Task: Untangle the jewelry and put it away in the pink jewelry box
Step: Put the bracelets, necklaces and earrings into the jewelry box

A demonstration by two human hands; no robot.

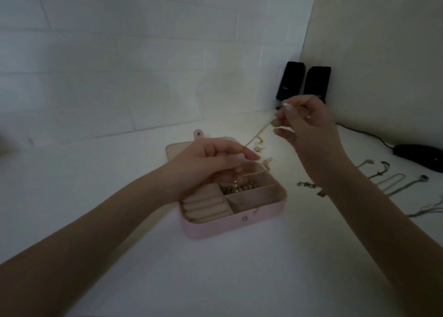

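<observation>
Dim corner workspace with a white tabletop and two pale walls.

The flat white tabletop (215,280) fills the near and middle area, brightest at its centre and darker toward the edges. The far wall of white rectangular tiles (119,53) meets the plain beige right wall (383,53) in a far-right corner. Two upright black rectangular speakers (303,83) stand side by side in that corner. A thin black cable (364,133) runs along the right wall to a low black oval device (419,156).

This looks like a home desk in a dim room corner. Two black speakers (303,83) and a black mouse (419,157) with cable sit on the white tabletop (96,185), upper right.
</observation>
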